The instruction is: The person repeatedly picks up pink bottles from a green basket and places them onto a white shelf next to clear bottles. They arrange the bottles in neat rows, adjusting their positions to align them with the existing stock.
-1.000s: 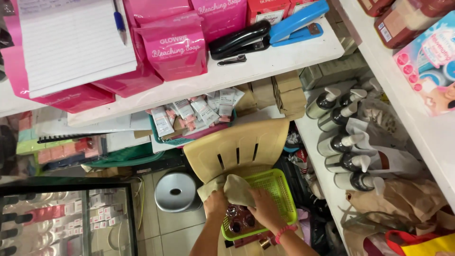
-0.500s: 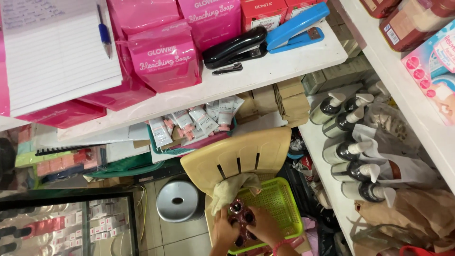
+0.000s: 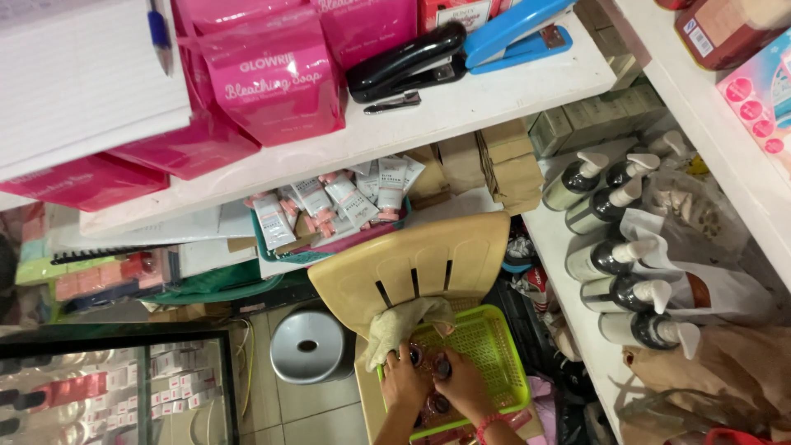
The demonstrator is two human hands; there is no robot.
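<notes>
Head view, looking down past cluttered shelves to a beige plastic chair. Left hand and right hand side by side over a lime-green mesh basket resting on the chair seat; both curled around a cluster of small dark round-lidded jars held inside the basket at its near left part, fingers closed on the jars. More jars of the same kind just visible below the hands, lower in the basket. Pink bead bracelet on the right wrist. Crumpled olive-beige cloth draped over the chair's front edge, touching the basket's far left corner and just beyond the left hand. Round grey metal stool on the tiled floor left of the chair. Above: white shelf bearing pink pouches, a black stapler, a blue stapler and a lined notepad with a blue pen. At right: row of pump bottles on a lower shelf. Glass display case at lower left.
</notes>
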